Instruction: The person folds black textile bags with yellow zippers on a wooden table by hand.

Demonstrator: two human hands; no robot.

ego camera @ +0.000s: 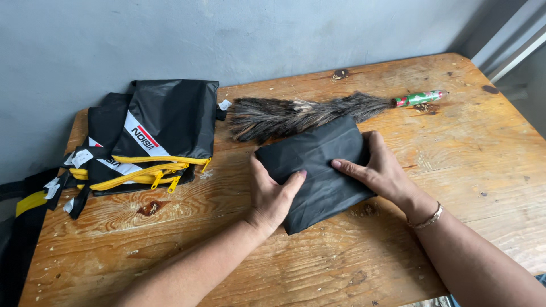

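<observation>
A folded black fabric bag (321,162) lies flat on the wooden table (318,267), near its middle. My left hand (272,196) grips the bag's near left edge, thumb on top. At the bag's right side, my right hand (381,170) holds the edge with its fingers pressed on the cloth; a thin bracelet is on that wrist.
A stack of black bags with yellow zippers (148,136) sits at the table's left, with straps hanging off the edge. A feather duster (296,115) with a green and red handle lies just behind the folded bag. A grey wall runs along the far side.
</observation>
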